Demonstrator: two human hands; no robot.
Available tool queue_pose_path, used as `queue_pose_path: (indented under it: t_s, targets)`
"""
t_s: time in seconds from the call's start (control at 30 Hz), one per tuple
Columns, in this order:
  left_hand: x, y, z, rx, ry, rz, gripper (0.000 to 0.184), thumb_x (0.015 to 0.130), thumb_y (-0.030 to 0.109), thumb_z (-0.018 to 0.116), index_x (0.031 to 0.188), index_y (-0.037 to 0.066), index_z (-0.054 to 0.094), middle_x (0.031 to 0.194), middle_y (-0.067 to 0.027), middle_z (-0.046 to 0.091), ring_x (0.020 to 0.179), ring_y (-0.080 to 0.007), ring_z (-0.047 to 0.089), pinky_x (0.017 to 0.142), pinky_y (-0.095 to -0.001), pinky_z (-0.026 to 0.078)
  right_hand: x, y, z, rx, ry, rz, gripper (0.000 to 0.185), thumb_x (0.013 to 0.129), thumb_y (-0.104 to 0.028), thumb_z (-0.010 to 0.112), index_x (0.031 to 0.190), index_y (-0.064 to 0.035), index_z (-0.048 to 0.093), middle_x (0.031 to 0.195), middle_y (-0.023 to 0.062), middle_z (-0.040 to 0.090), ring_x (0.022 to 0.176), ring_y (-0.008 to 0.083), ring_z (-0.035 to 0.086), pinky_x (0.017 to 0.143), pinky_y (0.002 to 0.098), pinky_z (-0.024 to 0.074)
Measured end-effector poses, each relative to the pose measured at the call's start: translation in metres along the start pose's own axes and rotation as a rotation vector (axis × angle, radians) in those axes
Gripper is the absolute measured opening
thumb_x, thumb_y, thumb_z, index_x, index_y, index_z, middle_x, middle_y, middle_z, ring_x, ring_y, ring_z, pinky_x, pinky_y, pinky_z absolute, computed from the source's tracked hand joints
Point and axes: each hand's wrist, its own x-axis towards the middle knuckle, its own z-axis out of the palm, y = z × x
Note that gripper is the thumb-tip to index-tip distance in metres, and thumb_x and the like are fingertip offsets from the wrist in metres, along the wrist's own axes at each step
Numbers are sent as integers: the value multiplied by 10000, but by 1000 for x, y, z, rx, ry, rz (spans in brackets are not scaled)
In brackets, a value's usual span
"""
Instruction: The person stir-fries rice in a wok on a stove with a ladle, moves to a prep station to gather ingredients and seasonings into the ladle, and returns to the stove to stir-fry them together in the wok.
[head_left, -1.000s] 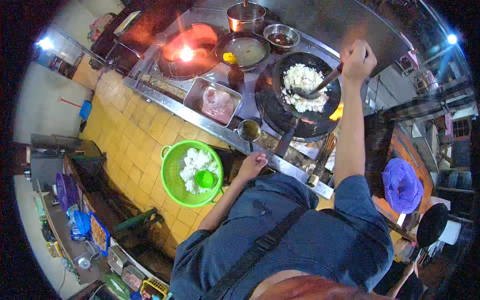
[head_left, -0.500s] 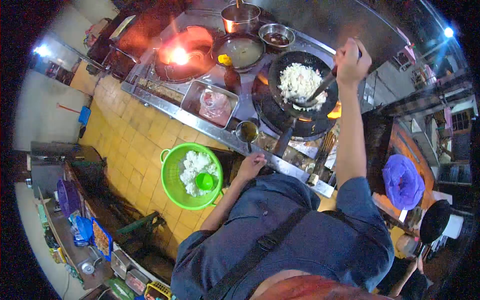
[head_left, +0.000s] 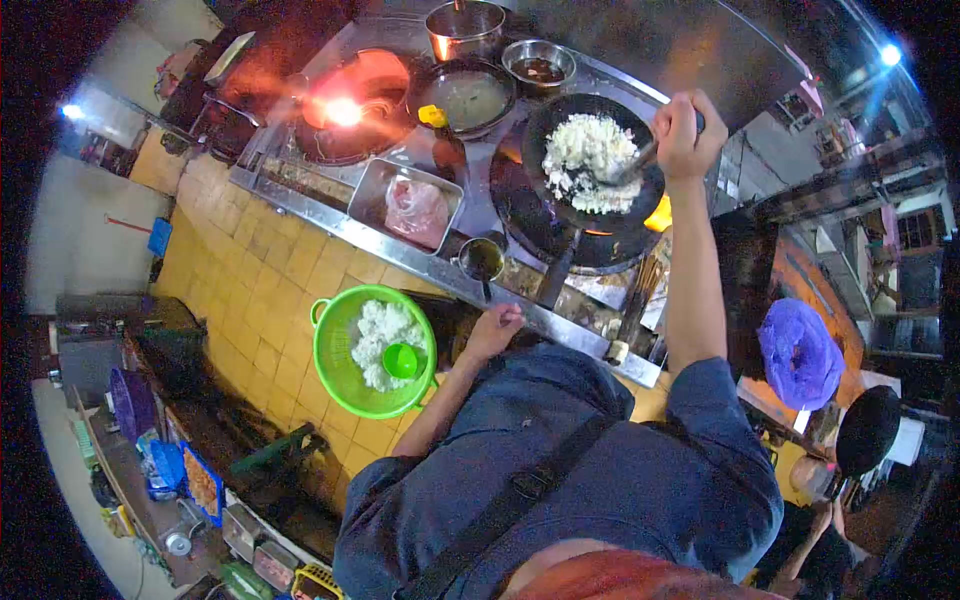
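Note:
My right hand (head_left: 688, 138) is closed around the handle of a wok spatula (head_left: 632, 167), whose blade is buried in the food. White rice with small pinkish bits (head_left: 590, 160) lies in a black wok (head_left: 640, 205) over a burner, with flame showing at its right side. My left hand (head_left: 493, 332) is curled closed by the steel counter edge, below the wok handle (head_left: 557, 275); whether anything is in its fingers is hidden. Close to it, a small ladle (head_left: 481, 260) with dark liquid rests at the edge. Left of that hand, a green basket (head_left: 330, 345) holds rice and a green cup (head_left: 402, 361).
A metal tray (head_left: 357, 205) of raw-looking pink meat sits on the counter. Behind are a pan of cloudy liquid (head_left: 480, 100), a steel bowl (head_left: 540, 66) and a pot (head_left: 465, 30). Flame glows at the left burner (head_left: 345, 110). A purple bag (head_left: 800, 352) and another person's arm (head_left: 808, 548) are at right.
My right hand has moved slightly down and toward me, and the spatula has shifted within the rice, which is spread differently. The whole view has shifted slightly; my left hand stays by the counter edge.

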Motion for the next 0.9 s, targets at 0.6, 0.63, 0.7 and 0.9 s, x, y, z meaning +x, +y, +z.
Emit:
queue_pose_path:
  t_s: [0.6,0.63,0.7,0.9]
  targets:
    - [-21,-10,-18,-93,49,-129,343,796,239,603,1011,-22,549,912,-141,622,860,-221,602,771,-319,462,-17,36,-17,-263,43,-147,161,791,-16,413,631,-34,403,503,8,390,424,66,340,398,213,285]
    - [-24,-8,-19,-130,33,-158,336,797,230,602,1006,-27,549,917,-144,621,866,-219,600,777,-319,461,-13,39,-16,-251,-5,-275,157,789,-16,413,632,-29,402,500,6,386,418,67,332,394,211,278]
    - [-37,5,-22,-121,40,-183,337,797,227,604,1010,-28,548,922,-148,620,873,-220,599,780,-319,460,1,26,-18,-176,1,-150,153,786,-32,415,634,-25,405,496,19,383,413,79,326,388,217,276]
    - [-28,-23,-22,-65,72,-134,320,813,232,600,1023,-3,544,891,-95,609,788,-160,568,680,-284,452,15,54,-23,37,87,-80,187,780,-16,443,596,-21,412,504,23,391,414,93,388,364,225,309]
